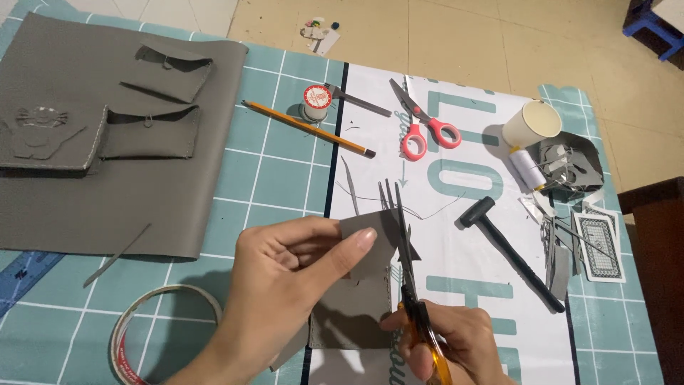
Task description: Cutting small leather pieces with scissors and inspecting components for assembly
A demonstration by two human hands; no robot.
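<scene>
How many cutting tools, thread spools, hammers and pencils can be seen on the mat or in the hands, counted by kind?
Scissors: 2, the orange-handled scissors in the right hand and the red-handled scissors
Thread spools: 2, the red-topped spool and the white spool
Hammers: 1, the black hammer
Pencils: 1, the yellow pencil
Total: 6

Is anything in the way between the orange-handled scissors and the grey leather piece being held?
Nothing visible. The right hand holds the orange-handled scissors, whose blades already lie against the grey leather piece, which the left hand pinches at its top edge, thumb just left of the blades.
</scene>
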